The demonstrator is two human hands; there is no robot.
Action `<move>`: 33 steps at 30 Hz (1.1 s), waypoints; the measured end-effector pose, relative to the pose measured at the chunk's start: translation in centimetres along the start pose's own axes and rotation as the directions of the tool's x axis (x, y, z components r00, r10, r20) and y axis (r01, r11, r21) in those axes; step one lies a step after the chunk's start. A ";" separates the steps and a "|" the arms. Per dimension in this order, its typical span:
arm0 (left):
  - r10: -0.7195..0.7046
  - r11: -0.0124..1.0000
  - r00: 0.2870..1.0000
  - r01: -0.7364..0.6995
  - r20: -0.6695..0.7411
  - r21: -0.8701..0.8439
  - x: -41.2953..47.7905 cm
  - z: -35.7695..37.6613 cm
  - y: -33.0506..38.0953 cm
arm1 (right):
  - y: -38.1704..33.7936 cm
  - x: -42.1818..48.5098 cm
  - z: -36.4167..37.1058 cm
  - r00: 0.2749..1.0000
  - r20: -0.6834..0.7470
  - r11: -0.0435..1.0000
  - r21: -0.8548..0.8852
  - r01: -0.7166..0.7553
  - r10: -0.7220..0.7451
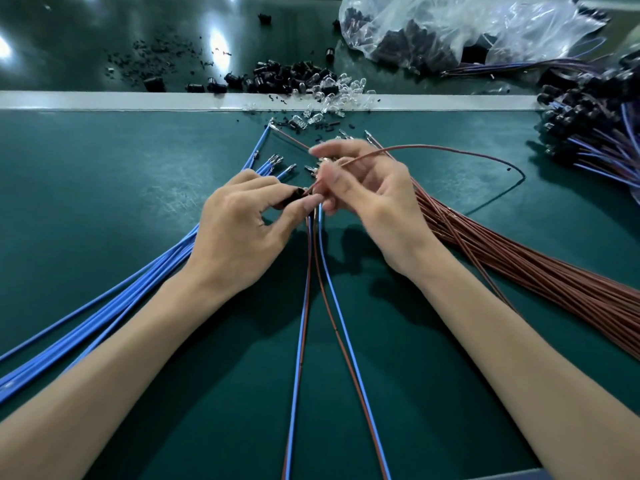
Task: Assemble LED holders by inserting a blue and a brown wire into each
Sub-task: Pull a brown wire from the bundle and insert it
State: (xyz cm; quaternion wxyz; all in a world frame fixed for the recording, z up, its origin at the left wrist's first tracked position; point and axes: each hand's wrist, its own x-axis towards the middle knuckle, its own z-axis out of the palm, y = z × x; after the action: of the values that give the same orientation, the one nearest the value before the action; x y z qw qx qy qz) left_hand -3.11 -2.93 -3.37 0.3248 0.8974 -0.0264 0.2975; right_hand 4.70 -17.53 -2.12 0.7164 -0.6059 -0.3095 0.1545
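A: Why the split grip?
B: The left hand (239, 230) pinches the black holder (292, 199) steady at centre; the right hand (374, 202) pinches one brown wire (450, 148), likely aiming its tip at the socket
A: And the stock?
B: Spare blue wires (138, 282) lie left, the brown bundle (536, 271) right, on a green mat (104, 185); loose holders (277, 77) far

Centre of green mat (104, 168): left hand (239, 233) pinching one black holder (292, 199); right hand (367, 202) (blurred) pinching a single brown wire (450, 148) that arcs off to the right. Left: blue wire bundle (138, 282), fanned; right: brown wire bundle (540, 275). Far: loose holders (277, 76) and clear LEDs (329, 88) along a white strip (104, 100); plastic bag (450, 26) far right.
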 end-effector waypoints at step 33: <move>-0.161 0.908 0.933 0.268 0.321 -0.324 -0.1 -0.6 0.7 | 0.6 0.0 -0.2 0.994 0.024 0.987 -0.122 -0.105 0.109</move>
State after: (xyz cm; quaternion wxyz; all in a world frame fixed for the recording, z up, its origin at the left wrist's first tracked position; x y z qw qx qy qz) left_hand -3.63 -3.10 -2.65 0.5081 0.8529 -0.0278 0.1163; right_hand 4.90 -17.55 -2.66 0.6643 -0.6615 -0.2961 0.1830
